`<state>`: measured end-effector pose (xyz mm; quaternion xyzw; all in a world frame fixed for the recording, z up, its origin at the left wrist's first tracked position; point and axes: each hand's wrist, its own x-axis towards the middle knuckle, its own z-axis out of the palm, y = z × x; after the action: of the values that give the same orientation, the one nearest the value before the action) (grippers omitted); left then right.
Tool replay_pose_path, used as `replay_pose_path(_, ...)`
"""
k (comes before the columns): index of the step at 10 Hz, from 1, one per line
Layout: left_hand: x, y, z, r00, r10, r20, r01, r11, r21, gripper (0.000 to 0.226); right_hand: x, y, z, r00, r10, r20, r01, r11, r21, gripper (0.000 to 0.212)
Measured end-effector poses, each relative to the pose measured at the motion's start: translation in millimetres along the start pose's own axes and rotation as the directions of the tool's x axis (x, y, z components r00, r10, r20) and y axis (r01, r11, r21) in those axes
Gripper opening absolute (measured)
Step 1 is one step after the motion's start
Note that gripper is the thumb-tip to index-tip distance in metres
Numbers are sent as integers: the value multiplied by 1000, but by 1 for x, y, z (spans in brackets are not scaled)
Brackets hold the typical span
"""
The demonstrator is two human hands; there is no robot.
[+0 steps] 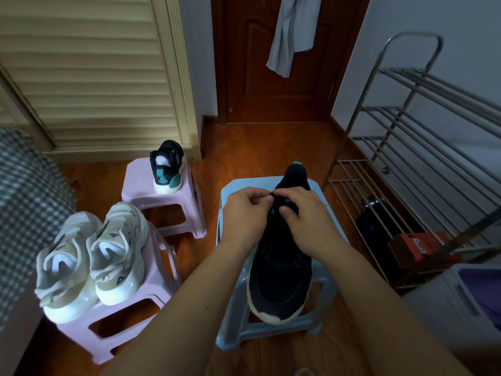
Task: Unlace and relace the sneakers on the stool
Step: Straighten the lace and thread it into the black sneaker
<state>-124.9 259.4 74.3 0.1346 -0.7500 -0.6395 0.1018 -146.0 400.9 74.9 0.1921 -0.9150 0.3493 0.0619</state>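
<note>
A black sneaker (282,278) with a white toe lies on the pale blue stool (233,191), toe pointing toward me. Both hands work at its upper eyelets near the tongue. My left hand (245,213) has its fingers curled and pinches the black lace at the shoe's left side. My right hand (303,215) curls over the shoe's right side, thumb pressed on the lacing, fingertips pinching the lace. The lace itself is mostly hidden by my fingers. The matching black sneaker (167,165) stands on a pink stool (141,185) farther back.
A pair of white sneakers (92,253) sits on a nearer pink stool (130,308) at left. A metal shoe rack (423,147) stands at right, with an orange box (417,248) beneath. A brown door is ahead, a checked fabric at far left.
</note>
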Motion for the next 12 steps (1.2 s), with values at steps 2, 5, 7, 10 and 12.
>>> replay_pose_path(2,-1,2,7,998,-60,0,60,998,-10,10,-3,4,3,1000,-24,-11,24,999,-31,37)
replay_pose_path(5,49,87,-65,970,-19,-242,-96,884,-457,19,-8,0,-11,991,-15,130,17,1000,-11,38)
replay_pose_path(7,51,154,-194,801,-27,-599,-299,848,-438,17,-19,-12,-23,979,37,201,-13,993,-118,42)
replay_pose_path(10,-8,58,-158,997,-69,-45,76,980,185,49,-73,14,-41,884,421,202,-465,835,294,80)
replay_pose_path(12,-68,23,-66,911,-410,48,409,912,23,26,-90,36,-36,849,476,231,-511,850,125,55)
